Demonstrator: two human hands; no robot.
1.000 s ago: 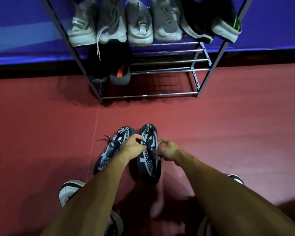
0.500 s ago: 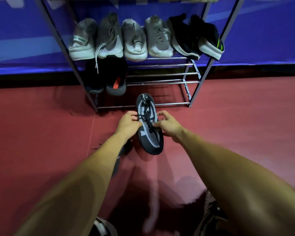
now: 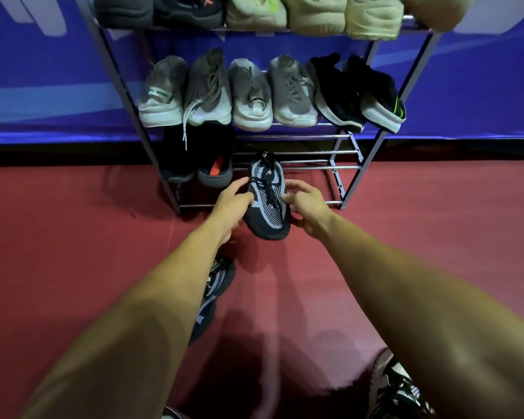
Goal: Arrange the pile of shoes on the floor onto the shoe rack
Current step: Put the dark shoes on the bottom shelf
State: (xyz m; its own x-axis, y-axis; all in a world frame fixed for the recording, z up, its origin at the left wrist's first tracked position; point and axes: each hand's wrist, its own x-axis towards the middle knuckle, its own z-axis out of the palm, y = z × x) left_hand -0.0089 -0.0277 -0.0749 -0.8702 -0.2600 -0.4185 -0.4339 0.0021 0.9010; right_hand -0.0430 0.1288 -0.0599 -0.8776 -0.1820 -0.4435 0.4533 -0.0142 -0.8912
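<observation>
Dim indoor light, soft shadows on floor [image 3: 73, 267], wide-angle edge distortion.

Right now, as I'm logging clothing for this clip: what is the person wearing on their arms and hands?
Nothing that shows. The left hand and right hand are bare: no gloves, no rings that I can make out. The left forearm and right forearm are bare to the frame's edge, with no sleeve, watch or band.
</observation>
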